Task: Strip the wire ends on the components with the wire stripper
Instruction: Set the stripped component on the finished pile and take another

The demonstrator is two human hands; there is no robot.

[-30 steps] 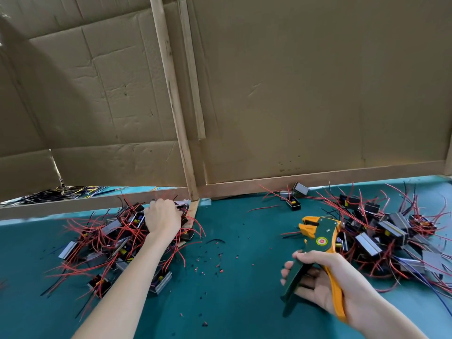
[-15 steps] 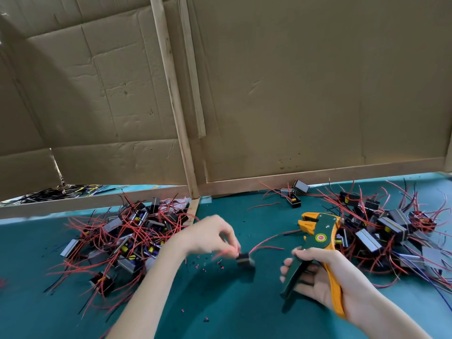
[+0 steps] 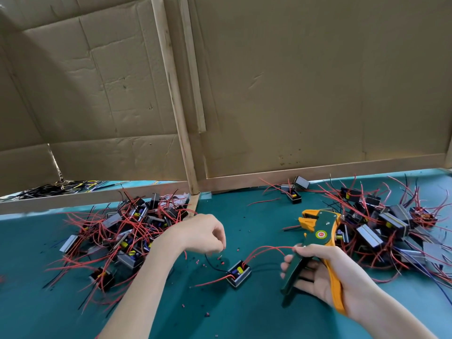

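Wires (image 3: 265, 247), red ones, are arcing up out of a small black component (image 3: 238, 274) and reaching toward my right hand (image 3: 318, 277). The component is lying open side up on the green mat (image 3: 256, 319), between my two hands. More red leads are trailing from it toward 8 o'clock.

I am clamping my right hand round the wire stripper (image 3: 320, 231), at 3 o'clock from the component. My fingers are wrapping the green handle and the orange handle is lying against my palm. The stripper's orange jaws are pointing toward 10 o'clock, and the red wire ends are arriving just at my thumb.

I am holding my left hand (image 3: 200, 232) above the mat at 10 o'clock from the component, fingers curling downward. A black wire (image 3: 208, 259) is rising from the component toward those fingertips; I cannot tell whether I am pinching it.

Small red scraps (image 3: 220, 258) are lying scattered round the component. One heap of components (image 3: 127, 231) is sitting at 9 o'clock from my left hand, and another heap (image 3: 381, 223) at 3 o'clock from the stripper. Cardboard walls (image 3: 318, 94) are standing at 12 o'clock.
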